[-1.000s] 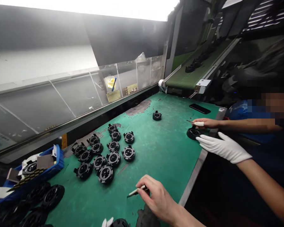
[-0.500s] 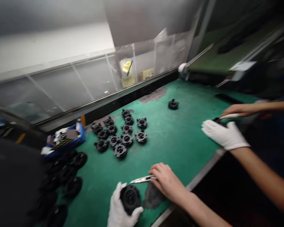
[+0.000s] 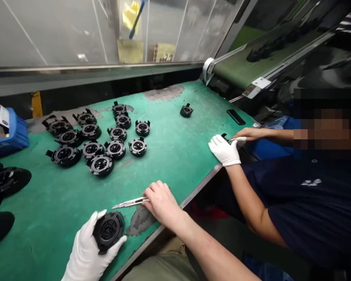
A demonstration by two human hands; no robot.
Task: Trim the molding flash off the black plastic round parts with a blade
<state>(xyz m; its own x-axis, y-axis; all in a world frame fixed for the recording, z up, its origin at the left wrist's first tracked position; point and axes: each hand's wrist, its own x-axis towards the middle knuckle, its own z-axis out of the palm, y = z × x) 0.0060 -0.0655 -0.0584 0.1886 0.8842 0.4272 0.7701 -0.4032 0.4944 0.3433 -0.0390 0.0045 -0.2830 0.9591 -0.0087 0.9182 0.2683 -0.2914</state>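
My left hand (image 3: 89, 249), in a white glove, grips a round black plastic part (image 3: 109, 231) by its edge near the front of the green table. The part's ringed face is turned up toward me. My right hand (image 3: 161, 201), ungloved, is closed round a slim metal utility knife (image 3: 130, 203). The blade points left and lies just above the part's upper edge; whether it touches the part I cannot tell. Beyond my hands stands a group of similar black round parts (image 3: 101, 165) with upright tabs.
A co-worker's gloved hand (image 3: 224, 151) and bare hand work on a dark part at the right. One black part (image 3: 187, 111) stands alone farther back. A blue bin (image 3: 10, 130) and larger black parts (image 3: 7, 182) are at left. A conveyor belt (image 3: 236, 70) runs at back right.
The view has swung right and downward, so table things appear farther left and the co-worker shows more. My hands keep their hold on the black part and the knife.
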